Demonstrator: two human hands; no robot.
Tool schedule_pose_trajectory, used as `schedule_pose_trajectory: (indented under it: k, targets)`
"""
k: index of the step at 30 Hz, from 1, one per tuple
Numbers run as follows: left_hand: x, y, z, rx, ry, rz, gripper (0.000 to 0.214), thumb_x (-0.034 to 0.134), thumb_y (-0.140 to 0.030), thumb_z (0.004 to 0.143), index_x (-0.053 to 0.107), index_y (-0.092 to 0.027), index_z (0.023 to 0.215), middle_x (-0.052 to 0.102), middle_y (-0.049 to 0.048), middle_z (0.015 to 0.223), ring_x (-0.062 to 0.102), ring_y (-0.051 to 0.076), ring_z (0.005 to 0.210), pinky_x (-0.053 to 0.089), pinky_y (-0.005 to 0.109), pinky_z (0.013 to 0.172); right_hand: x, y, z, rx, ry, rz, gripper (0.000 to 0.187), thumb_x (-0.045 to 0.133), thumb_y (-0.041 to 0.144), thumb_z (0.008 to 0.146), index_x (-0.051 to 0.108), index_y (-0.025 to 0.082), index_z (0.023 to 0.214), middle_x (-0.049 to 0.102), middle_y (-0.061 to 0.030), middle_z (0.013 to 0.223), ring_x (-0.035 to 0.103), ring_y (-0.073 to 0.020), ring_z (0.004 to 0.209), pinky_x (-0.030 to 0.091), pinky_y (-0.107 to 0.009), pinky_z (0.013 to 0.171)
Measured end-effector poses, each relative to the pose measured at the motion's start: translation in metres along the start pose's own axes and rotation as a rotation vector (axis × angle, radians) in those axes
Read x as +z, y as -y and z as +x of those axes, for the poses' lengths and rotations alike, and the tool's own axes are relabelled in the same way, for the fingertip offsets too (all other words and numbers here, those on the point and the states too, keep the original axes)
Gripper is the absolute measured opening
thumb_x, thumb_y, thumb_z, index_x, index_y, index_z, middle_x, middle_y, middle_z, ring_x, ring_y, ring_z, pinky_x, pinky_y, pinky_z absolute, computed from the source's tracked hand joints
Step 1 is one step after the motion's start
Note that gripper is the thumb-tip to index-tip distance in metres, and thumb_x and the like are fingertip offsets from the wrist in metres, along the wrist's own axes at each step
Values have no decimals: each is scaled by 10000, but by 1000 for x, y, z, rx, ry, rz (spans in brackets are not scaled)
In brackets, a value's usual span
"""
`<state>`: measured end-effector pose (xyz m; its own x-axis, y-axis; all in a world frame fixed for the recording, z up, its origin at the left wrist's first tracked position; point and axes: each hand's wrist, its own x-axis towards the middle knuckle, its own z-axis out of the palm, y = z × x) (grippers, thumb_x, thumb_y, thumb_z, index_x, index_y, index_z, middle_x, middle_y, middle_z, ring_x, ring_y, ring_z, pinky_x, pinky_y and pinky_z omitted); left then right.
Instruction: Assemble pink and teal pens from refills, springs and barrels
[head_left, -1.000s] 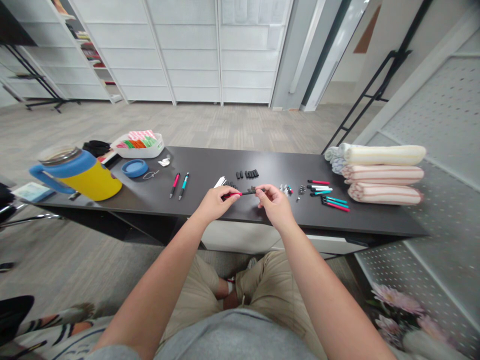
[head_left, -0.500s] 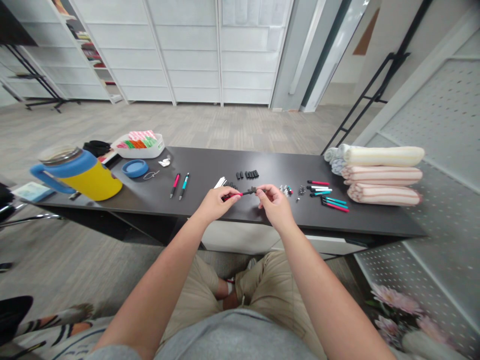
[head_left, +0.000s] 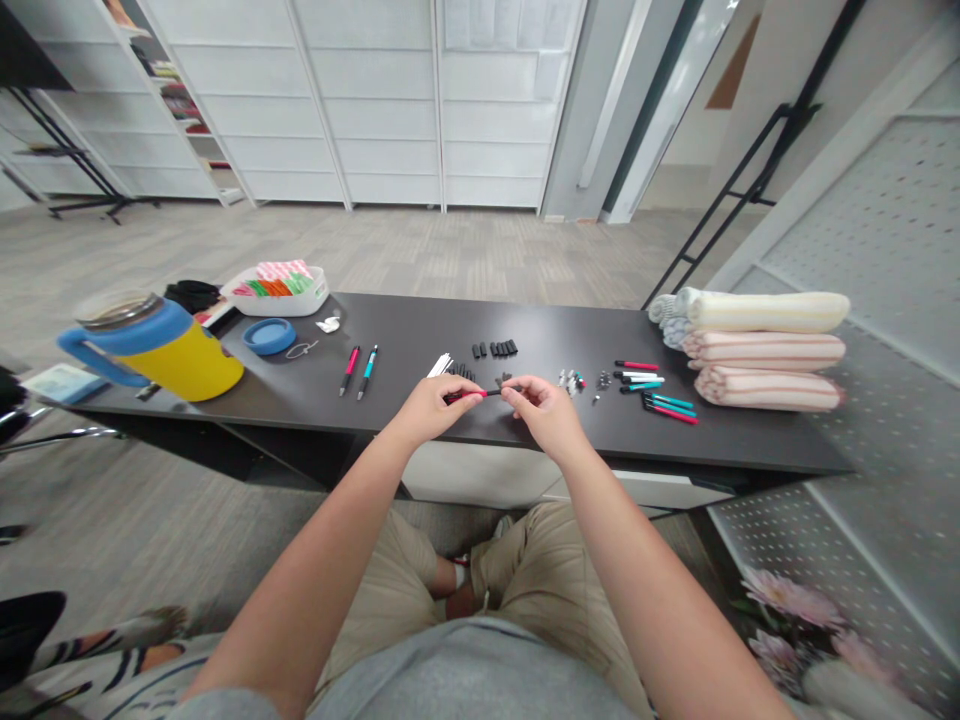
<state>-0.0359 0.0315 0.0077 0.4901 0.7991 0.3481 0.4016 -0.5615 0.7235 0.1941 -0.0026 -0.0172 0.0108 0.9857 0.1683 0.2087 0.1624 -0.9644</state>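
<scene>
Over the desk's front part, my left hand [head_left: 435, 408] is closed on the red barrel of a pen [head_left: 489, 392]. My right hand [head_left: 546, 410] pinches the black end of the same pen, so both hands are on it; its exact tip is hidden by the fingers. Just beyond them lie several short black rubber grips [head_left: 504, 349] and a bundle of white sticks [head_left: 440, 366], partly behind my left hand. Right of my right hand are small pen parts [head_left: 571, 382], tiny metallic pieces [head_left: 603, 380] and red, white and teal pen barrels [head_left: 670, 405].
A red pen [head_left: 349, 370] and a teal pen [head_left: 367, 372] lie on the dark desk [head_left: 420, 325] to the left. Farther left stand a yellow and blue jug [head_left: 191, 355], a blue lid [head_left: 268, 336] and a white basket [head_left: 319, 292]. Rolled towels [head_left: 765, 350] are stacked at right.
My right hand has moved slightly left, toward my left hand. Less of the pen's black end shows between the fingers.
</scene>
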Motion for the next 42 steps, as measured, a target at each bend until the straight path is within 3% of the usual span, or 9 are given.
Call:
schedule_pose_trajectory:
  k: [22, 27, 29, 33, 37, 42]
  targets:
    - [0, 1, -1, -13, 32, -6, 187, 682, -360, 936, 805, -228, 985, 802, 41, 961, 723, 203, 881, 536, 309, 802, 0, 3, -1, -12, 43, -76, 402, 781, 573, 829, 810, 212, 1002, 598, 11, 623, 482, -148, 576, 329, -284, 537]
    - [0, 2, 0, -29, 33, -18, 192, 682, -357, 936, 805, -217, 983, 795, 33, 923, 707, 186, 832, 526, 291, 769, 1, -2, 1, -10, 46, -57, 417, 797, 583, 821, 794, 213, 1014, 586, 15, 629, 489, -146, 579, 358, -279, 530]
    - [0, 3, 1, -51, 19, -29, 214, 674, -376, 940, 807, -216, 992, 798, 33, 933, 704, 186, 833, 530, 289, 766, 3, -3, 2, -9, 43, -14, 439, 809, 578, 809, 766, 214, 1052, 604, 11, 674, 523, -152, 607, 422, -279, 549]
    - [1, 9, 0, -105, -57, -73, 279, 670, -430, 940, 805, -201, 1022, 796, 38, 889, 701, 184, 790, 535, 285, 735, 4, -5, 3, -44, -37, 190, 491, 771, 579, 833, 640, 249, 1172, 651, -24, 962, 575, -152, 710, 557, -290, 618]
    - [2, 13, 1, -122, -84, -113, 277, 692, -434, 924, 803, -198, 1016, 790, 35, 845, 705, 185, 774, 539, 283, 722, 3, -8, 2, -103, -124, 248, 408, 720, 528, 865, 537, 287, 1138, 619, -20, 1062, 549, -137, 712, 572, -281, 633]
    - [1, 12, 1, -128, -59, -108, 258, 697, -421, 923, 812, -213, 1023, 790, 28, 855, 693, 176, 761, 521, 277, 708, 2, -8, 1, -165, -123, 252, 362, 721, 425, 866, 489, 288, 1108, 629, -29, 1103, 549, -131, 722, 543, -276, 668]
